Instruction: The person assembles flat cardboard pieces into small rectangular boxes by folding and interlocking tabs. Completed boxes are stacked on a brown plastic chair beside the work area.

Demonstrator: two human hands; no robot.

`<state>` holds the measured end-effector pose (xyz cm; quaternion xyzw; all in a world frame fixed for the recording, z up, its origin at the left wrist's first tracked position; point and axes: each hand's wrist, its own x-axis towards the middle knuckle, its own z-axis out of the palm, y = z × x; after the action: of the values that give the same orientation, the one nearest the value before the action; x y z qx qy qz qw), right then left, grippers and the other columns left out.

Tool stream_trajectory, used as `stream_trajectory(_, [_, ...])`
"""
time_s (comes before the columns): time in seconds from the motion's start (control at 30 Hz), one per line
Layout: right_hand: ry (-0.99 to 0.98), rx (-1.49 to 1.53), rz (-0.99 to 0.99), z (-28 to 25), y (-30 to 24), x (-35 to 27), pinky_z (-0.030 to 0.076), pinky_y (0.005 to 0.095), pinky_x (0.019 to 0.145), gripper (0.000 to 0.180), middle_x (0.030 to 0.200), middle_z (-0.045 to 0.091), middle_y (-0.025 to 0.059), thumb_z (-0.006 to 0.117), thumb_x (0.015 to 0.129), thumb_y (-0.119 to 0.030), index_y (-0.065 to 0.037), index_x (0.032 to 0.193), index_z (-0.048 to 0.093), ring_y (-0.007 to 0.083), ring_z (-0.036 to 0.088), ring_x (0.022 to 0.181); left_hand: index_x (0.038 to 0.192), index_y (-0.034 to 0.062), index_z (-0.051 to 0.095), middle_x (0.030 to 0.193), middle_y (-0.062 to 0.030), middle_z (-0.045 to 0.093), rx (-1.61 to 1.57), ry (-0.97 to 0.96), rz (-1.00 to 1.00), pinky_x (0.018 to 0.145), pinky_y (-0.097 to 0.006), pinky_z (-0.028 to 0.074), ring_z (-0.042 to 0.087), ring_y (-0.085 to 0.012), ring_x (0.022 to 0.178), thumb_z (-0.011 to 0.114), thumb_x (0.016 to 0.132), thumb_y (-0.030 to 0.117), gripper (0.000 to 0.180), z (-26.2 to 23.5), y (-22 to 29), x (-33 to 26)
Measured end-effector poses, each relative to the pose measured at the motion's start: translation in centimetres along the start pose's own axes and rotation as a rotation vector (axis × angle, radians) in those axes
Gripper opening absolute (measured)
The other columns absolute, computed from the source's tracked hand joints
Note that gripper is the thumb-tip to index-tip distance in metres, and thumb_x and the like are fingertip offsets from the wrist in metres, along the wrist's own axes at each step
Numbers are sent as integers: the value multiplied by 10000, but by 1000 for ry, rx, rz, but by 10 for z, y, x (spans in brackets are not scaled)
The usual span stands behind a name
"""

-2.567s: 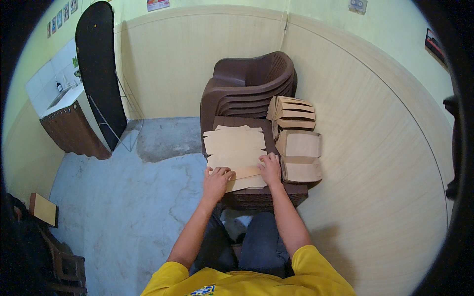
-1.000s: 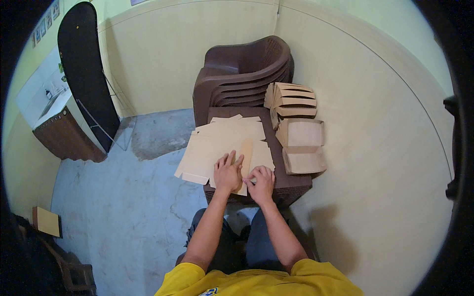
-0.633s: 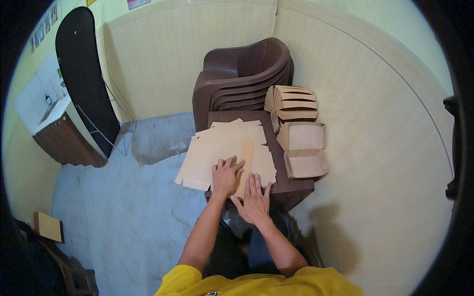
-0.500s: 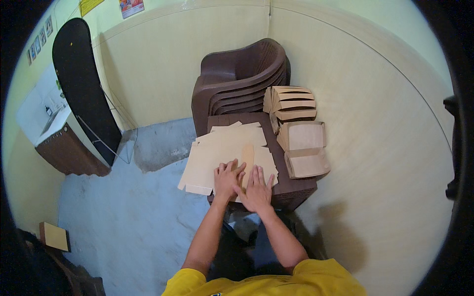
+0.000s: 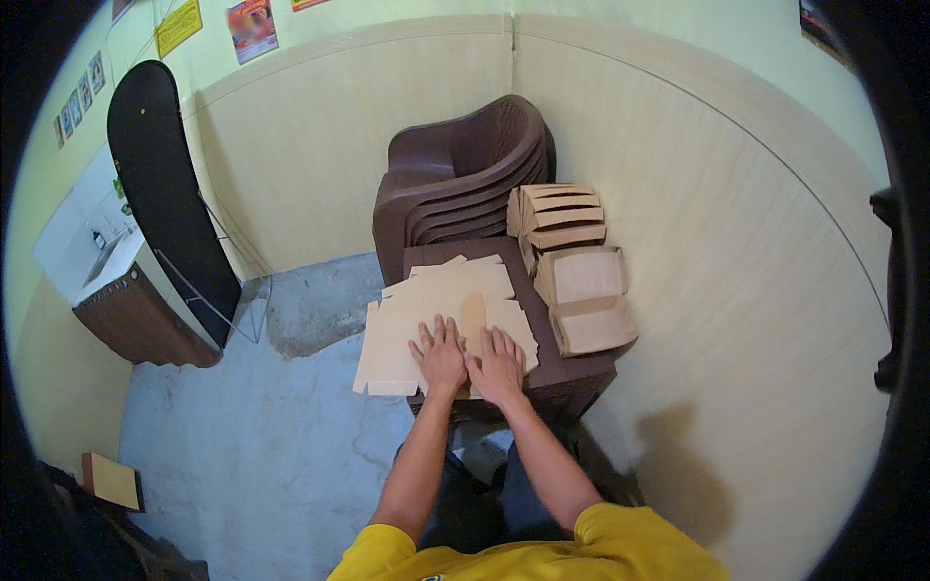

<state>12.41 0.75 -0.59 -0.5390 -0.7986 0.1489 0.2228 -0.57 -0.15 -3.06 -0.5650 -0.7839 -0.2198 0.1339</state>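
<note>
Taking the dark brown plastic bench (image 5: 562,373) as the landmark: far to its left, against the wall, stand a black oval board (image 5: 165,194) and a brown cabinet (image 5: 136,324) with a pale top. The floor (image 5: 262,445) left of the bench is rough, blotchy grey concrete.

On the bench top lies a stack of flat cardboard sheets (image 5: 426,315), matte tan, thin, with notched and tabbed edges. The stack's long axis runs roughly left to right, and its left end overhangs the bench's left edge, pointing toward the floor side. A narrow, slightly darker folded strip (image 5: 474,315) runs across the top sheet, away from the person.

The left hand (image 5: 441,351) lies palm down on the sheets near the bench's front edge, fingers spread and flat, pinching nothing. Just beside it, the right hand (image 5: 497,363) also presses flat on the cardboard, fingers splayed, close against the left.

Behind the bench stands a stack of glossy brown plastic chairs (image 5: 465,174) with ribbed backs. On the bench's right side sit folded cardboard boxes (image 5: 581,281), boxy and open-lidded, with more stacked behind them.
</note>
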Motion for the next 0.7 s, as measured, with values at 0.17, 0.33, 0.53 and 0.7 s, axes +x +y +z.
stream_trajectory(0.17, [-24,45,130,-37,-11,-30,407,599,1164,860,1555,514,243,749,911,-396,-72,1623,391,429,433,1464,1501,143,607,1608,-61,514,-206,-372,-160,1146,-654,375,494,-402,1380,600,1017,286,505,-13,-3,23])
stream_trajectory(0.33, [35,16,244,-45,6,-8,541,546,1034,660,1345,661,219,760,913,-286,-53,1492,547,408,627,1278,1403,197,702,1465,-141,605,-473,-184,-135,1114,-467,486,547,-388,1300,750,905,106,509,-12,-39,25])
stream_trajectory(0.53, [-4,708,467,-41,52,28,583,478,920,335,917,780,193,665,1026,-274,35,1097,773,347,767,929,1189,179,820,1432,-160,619,-550,-152,17,1129,-464,477,547,-393,1286,799,894,183,296,4,-54,11])
stream_trajectory(0.7, [-396,1616,378,-45,57,34,513,400,1064,518,1384,683,179,634,1072,-316,45,1440,592,259,675,1239,1203,190,814,1388,-146,652,-446,-31,115,1101,-478,487,559,-401,1241,751,924,174,286,3,-44,8])
